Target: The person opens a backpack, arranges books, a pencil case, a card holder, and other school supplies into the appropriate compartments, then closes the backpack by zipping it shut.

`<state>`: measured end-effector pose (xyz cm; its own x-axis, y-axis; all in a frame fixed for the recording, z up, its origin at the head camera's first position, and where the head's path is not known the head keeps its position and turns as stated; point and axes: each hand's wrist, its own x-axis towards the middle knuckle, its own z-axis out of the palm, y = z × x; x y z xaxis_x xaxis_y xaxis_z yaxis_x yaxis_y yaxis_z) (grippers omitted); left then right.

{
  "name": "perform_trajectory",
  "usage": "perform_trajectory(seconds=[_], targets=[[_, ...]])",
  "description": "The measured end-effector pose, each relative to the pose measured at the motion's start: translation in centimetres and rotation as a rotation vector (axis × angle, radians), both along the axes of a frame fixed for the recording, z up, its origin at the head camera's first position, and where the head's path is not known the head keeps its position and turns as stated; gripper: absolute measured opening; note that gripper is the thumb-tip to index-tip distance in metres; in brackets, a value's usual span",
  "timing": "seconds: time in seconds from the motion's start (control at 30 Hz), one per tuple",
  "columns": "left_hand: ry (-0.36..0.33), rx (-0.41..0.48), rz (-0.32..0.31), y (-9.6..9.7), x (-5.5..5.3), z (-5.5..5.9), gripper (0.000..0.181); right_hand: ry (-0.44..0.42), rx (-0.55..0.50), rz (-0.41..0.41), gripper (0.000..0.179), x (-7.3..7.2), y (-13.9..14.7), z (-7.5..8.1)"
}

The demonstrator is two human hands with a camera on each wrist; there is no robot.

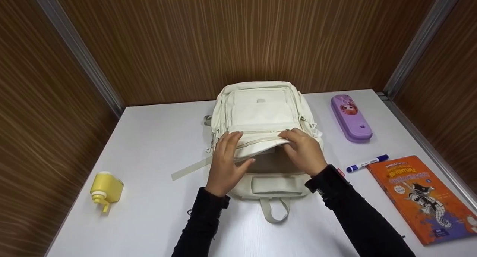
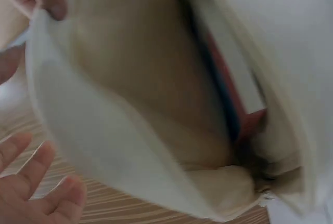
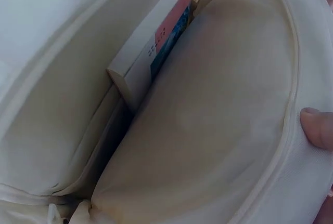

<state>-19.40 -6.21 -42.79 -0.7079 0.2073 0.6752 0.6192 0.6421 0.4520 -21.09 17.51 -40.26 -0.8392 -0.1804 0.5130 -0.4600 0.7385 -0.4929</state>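
A cream backpack [image 1: 261, 111] lies on the table with its main compartment unzipped toward me. My right hand [image 1: 303, 152] pinches the edge of the opened panel, the thumb [image 3: 317, 128] pressing on its fabric in the right wrist view. Beside the panel's left part is my left hand [image 1: 225, 163], fingers extended and thumb apart; in the left wrist view its fingers [image 2: 39, 177] stand off the fabric. Inside the compartment, a book [image 3: 151, 42] with white page edges and a red-and-blue cover leans against one wall. Its lower part is hidden.
To the left stands a yellow bottle-like container [image 1: 106, 188] with a spout. On the right are a purple pencil case [image 1: 351, 119], a blue-and-white marker [image 1: 367, 163] and an orange comic book [image 1: 421, 197]. A wood-grain partition [image 1: 238, 37] rises behind the white table [image 1: 149, 137].
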Motion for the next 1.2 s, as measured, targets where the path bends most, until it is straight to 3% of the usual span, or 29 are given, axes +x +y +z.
perform_trajectory(seconds=[0.13,0.27,0.6,0.8,0.97,1.2], targets=[[-0.074,-0.021,-0.014,0.1,-0.5,-1.3,0.074,0.009,-0.004,0.014,0.027,0.2,0.1,-0.5],[-0.127,0.001,-0.049,0.3,-0.6,-1.9,0.066,0.026,0.0,0.018,0.027,0.5,0.2,-1.0],[0.004,0.008,-0.03,0.4,-0.6,-2.1,0.037,-0.003,0.049,0.06,0.025,1.5,0.9,-2.0],[0.005,0.023,-0.001,0.7,-0.7,-2.3,0.036,-0.018,0.061,0.1,0.028,2.1,2.4,-1.9],[-0.032,0.046,0.003,0.8,-0.5,-2.2,0.037,0.006,0.077,0.066,0.03,2.7,5.0,-1.8],[-0.072,0.057,0.014,0.9,-0.4,-2.2,0.038,-0.023,0.088,-0.072,0.028,4.0,10.2,-2.1]])
